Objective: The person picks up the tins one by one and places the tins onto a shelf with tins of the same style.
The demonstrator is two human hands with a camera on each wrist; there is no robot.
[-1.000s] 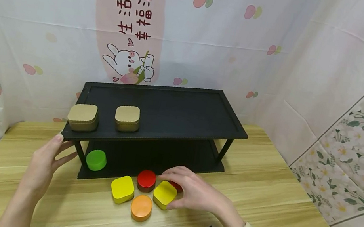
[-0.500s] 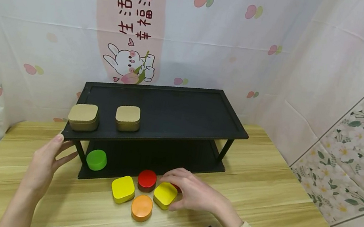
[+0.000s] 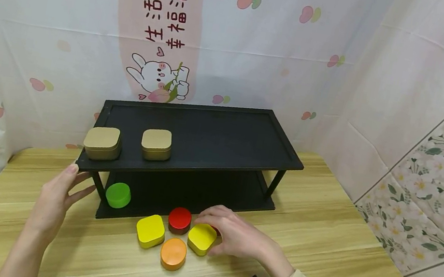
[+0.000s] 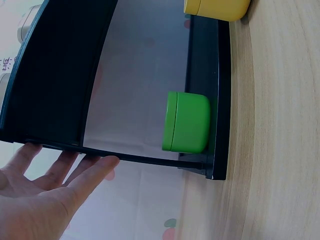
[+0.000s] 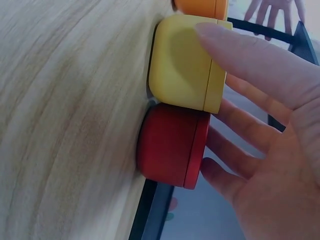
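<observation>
My left hand (image 3: 56, 191) touches the left end of a black two-tier shelf (image 3: 204, 138) with its fingertips, fingers fairly straight. On the lower tier stands a round green tin (image 4: 187, 122), close by that hand. My right hand (image 3: 234, 234) rests loosely over a square yellow tin (image 3: 201, 239) and a round red tin (image 5: 172, 146). In the right wrist view its thumb (image 5: 240, 52) overlaps the yellow tin's side, and the other fingers spread behind the lids. The hand hides most of that red tin in the head view.
Two square gold tins (image 3: 102, 143) stand on the upper tier at left. In front of the shelf are a second yellow tin (image 3: 150, 231), another red tin (image 3: 179, 220) and an orange tin (image 3: 173, 254). Patterned curtains (image 3: 260, 66) hang behind the wooden table (image 3: 312, 232).
My right hand has shifted very slightly to the right, its thumb overlapping the yellow tin less. The left hand and the tins stay in place.
</observation>
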